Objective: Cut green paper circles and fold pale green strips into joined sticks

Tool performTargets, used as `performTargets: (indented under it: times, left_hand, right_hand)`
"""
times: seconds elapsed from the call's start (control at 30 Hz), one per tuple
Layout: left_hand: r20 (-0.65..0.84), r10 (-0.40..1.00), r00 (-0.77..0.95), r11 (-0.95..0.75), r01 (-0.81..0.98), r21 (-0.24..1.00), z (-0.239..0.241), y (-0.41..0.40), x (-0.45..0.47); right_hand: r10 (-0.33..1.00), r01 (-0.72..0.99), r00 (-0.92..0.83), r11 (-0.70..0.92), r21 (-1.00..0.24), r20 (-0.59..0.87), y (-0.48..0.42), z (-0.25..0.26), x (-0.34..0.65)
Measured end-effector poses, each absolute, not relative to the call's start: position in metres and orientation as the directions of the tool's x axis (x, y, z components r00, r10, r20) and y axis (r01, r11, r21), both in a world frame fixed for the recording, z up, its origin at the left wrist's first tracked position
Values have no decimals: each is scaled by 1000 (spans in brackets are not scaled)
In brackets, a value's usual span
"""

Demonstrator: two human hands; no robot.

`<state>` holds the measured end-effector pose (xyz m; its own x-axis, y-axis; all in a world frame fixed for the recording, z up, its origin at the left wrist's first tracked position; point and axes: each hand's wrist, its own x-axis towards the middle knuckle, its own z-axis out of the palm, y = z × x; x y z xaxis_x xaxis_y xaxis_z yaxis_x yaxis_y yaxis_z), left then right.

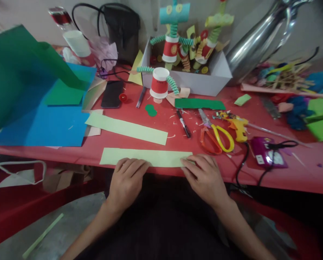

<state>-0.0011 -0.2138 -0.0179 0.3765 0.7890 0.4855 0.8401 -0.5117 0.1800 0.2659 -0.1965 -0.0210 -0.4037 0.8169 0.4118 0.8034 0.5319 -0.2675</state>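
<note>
A light green paper strip (156, 157) lies along the front edge of the red table. My left hand (129, 178) has its fingers bent over the strip's near edge, left of its middle; the thumb is mostly hidden. At the strip's right end, my right hand (203, 177) pinches the corner between thumb and fingers. Just behind is a second light green paper strip (126, 127), lying at a slant. Scissors (217, 139) with a yellow and an orange handle lie beyond my right hand, beside a black marker (183, 124). A dark green paper strip (200, 104) is farther back.
A red paper cup (159, 83) with folded green arms stands before a white box (185, 81) of paper figures. Blue sheet (47, 124) and phone (112, 94) are left. A yellow glue gun (239, 128), purple device (268, 151) and steel jug (255, 39) are right.
</note>
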Motion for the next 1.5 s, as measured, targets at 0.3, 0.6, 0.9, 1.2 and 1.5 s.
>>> performTargets:
  times: [0.3, 0.6, 0.9, 1.2, 1.5]
  left_hand:
    - [419, 792, 443, -534, 836, 127, -12, -193, 1]
    - [385, 740, 551, -621, 780, 79, -8, -188, 0]
    - [315, 890, 330, -376, 921, 99, -11, -175, -45]
    - [261, 964, 58, -138, 945, 298, -18, -174, -73]
    - [349, 933, -86, -104, 864, 492, -28, -180, -83]
  right_hand:
    - [815, 787, -390, 536, -304, 429, -187, -19, 268]
    - [796, 744, -505, 598, -299, 335, -183, -11, 237]
    - [940, 731, -196, 331, -597, 280, -180, -22, 250]
    - [948, 755, -119, 280, -593, 295, -178, -26, 258]
    - [969, 724, -82, 217, -655, 231, -178, -29, 264]
